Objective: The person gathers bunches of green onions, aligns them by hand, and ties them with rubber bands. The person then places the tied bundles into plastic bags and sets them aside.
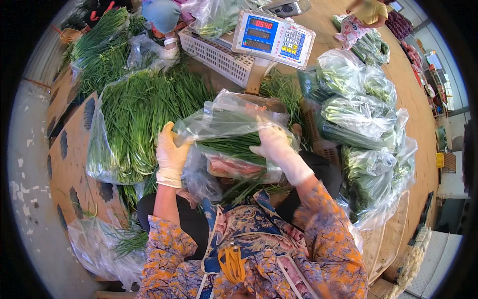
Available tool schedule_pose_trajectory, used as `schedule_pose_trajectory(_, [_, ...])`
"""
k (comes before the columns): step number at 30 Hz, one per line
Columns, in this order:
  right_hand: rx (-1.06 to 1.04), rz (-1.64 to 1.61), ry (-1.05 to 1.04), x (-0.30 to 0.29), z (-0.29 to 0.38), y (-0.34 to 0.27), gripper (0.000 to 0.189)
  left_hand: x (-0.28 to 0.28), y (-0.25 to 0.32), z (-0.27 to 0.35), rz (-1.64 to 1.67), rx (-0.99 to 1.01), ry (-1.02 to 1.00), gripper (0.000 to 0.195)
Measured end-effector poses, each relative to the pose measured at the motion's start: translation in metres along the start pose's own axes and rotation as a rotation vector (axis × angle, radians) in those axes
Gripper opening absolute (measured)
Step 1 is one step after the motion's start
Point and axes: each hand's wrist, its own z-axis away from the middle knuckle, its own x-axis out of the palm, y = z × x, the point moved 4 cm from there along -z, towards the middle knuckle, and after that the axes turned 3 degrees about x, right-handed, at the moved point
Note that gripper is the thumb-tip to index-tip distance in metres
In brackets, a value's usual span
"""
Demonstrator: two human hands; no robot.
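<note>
My left hand (pixel 172 151), in a pale glove, grips the left edge of a clear plastic bag (pixel 220 125) between thumb and fingers. My right hand (pixel 274 144), also gloved and slightly blurred, lies at the bag's right side with its thumb spread from the fingers; whether it pinches the plastic I cannot tell. Inside or beneath the film lie long green leafy stalks (pixel 235 144), with a pinkish surface showing below them. To the left, a large bundle of green stalks (pixel 134 119) fills another clear bag. Behind stands a digital scale display (pixel 273 39) with lit red digits.
Filled clear bags of greens (pixel 358 119) are stacked at the right. A white plastic crate (pixel 216 56) stands beyond the display. Crumpled plastic film (pixel 104 248) lies at lower left. Another person (pixel 164 22) is near the crate, and another person (pixel 368 18) is at upper right.
</note>
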Motion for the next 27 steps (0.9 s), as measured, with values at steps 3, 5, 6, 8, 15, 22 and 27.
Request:
schedule_pose_trajectory(3, [0.062, -0.452, -0.027, -0.049, 0.057, 0.022, 0.048, 0.0, 0.022, 0.017, -0.059, 0.07, 0.031, 0.084])
schedule_pose_trajectory(5, [0.123, -0.582, 0.411, -0.052, 0.088, 0.05, 0.038, -0.002, 0.028, 0.032, -0.052, 0.049, 0.022, 0.097])
schedule_pose_trajectory(6, [0.197, -0.565, 0.511, -0.031, 0.104, 0.064, 0.038, -0.001, 0.027, 0.038, -0.012, 0.038, 0.047, 0.097])
schedule_pose_trajectory(8, [0.219, -0.635, 0.516, -0.008, 0.119, 0.056, 0.045, -0.005, 0.013, 0.047, 0.012, 0.025, 0.167, 0.095])
schedule_pose_trajectory(15, [0.329, -0.199, 0.438, 0.032, 0.124, 0.039, 0.054, 0.004, -0.024, 0.037, 0.139, -0.039, 0.222, 0.031])
schedule_pose_trajectory(22, [0.538, -0.976, 0.579, 0.019, 0.131, 0.102, 0.01, -0.003, 0.028, 0.011, 1.167, -0.372, -0.087, 0.009])
schedule_pose_trajectory(27, [0.454, -1.759, 0.625, -0.035, 0.124, 0.108, 0.01, -0.01, 0.04, -0.035, 1.02, -0.193, -0.11, 0.013])
